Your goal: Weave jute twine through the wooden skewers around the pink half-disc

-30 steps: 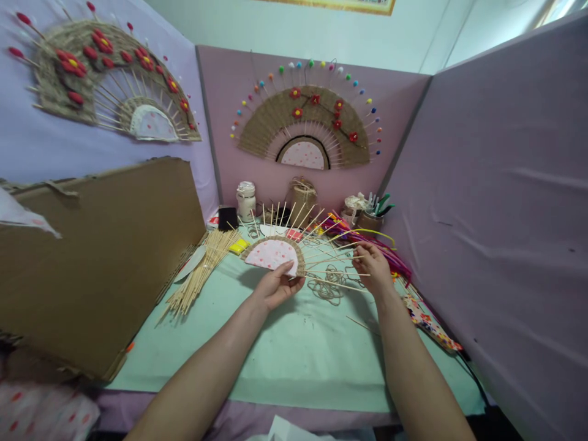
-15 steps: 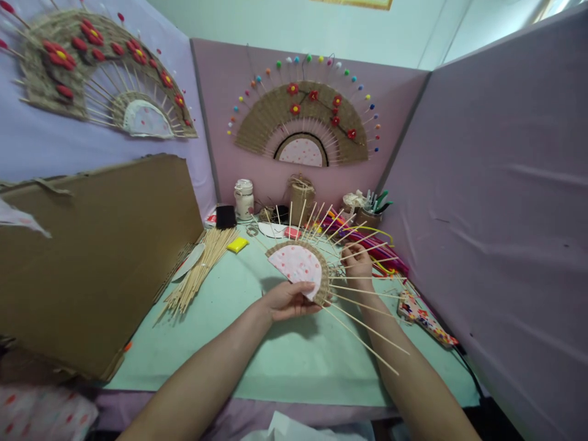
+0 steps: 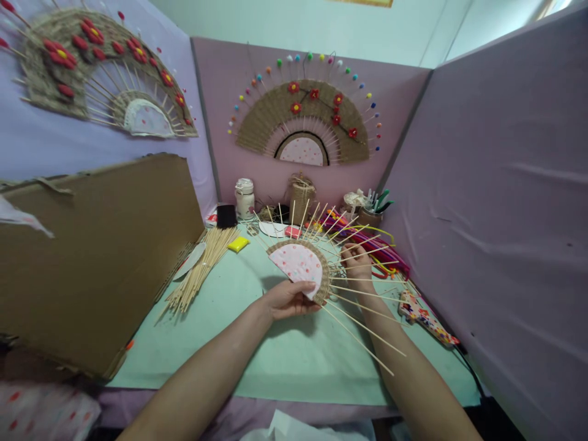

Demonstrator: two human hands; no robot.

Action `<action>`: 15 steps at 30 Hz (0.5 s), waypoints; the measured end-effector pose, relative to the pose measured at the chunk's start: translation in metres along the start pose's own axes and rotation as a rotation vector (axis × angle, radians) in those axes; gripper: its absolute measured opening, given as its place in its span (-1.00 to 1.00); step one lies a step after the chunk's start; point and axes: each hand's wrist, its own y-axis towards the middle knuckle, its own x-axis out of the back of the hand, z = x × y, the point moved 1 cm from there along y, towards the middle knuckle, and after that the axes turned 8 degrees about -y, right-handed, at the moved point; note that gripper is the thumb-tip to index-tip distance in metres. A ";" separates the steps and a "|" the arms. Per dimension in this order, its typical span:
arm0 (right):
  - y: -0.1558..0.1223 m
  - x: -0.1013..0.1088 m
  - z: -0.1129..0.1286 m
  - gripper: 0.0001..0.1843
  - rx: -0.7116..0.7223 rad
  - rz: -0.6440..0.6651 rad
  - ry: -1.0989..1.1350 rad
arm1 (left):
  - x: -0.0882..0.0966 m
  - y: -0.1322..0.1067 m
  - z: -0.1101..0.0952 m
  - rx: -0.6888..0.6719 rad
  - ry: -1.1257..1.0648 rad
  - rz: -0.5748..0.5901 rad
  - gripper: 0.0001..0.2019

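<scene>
My left hand [image 3: 289, 298] is closed on the lower edge of a half-round fan [image 3: 297, 262], thumb on its front and fingers underneath. The fan has a white face with pink-red dots and a woven tan twine border [image 3: 325, 269]. Thin wooden sticks [image 3: 367, 338] spread from that border, upward and to the right. Behind the right-hand sticks, my right hand [image 3: 356, 264] has its fingers pinched together. What lies between those fingertips is too small to make out. The fan is held above the pale green tabletop [image 3: 193, 352].
A bundle of sticks [image 3: 197, 272] and a yellow packet [image 3: 238, 244] lie left. Behind stand a white jar [image 3: 245, 199] and a twine spool [image 3: 302, 199]. Pipe cleaners [image 3: 390, 260] and a patterned glue gun [image 3: 425, 318] lie right. Cardboard [image 3: 101, 257] borders the left; a finished fan [image 3: 257, 125] hangs behind.
The fan's sticks have turned very slightly clockwise. Both hands keep nearly the same place and grip.
</scene>
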 end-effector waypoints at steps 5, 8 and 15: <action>-0.002 0.001 0.001 -0.73 0.006 0.006 -0.008 | 0.002 0.002 0.001 -0.006 0.002 0.004 -0.75; -0.002 0.002 0.002 -0.72 0.009 0.013 0.022 | 0.002 0.003 0.002 -0.019 -0.017 -0.021 -0.78; 0.001 0.001 0.002 -0.65 -0.049 0.004 -0.029 | 0.005 0.007 0.002 -0.066 -0.075 -0.098 -0.79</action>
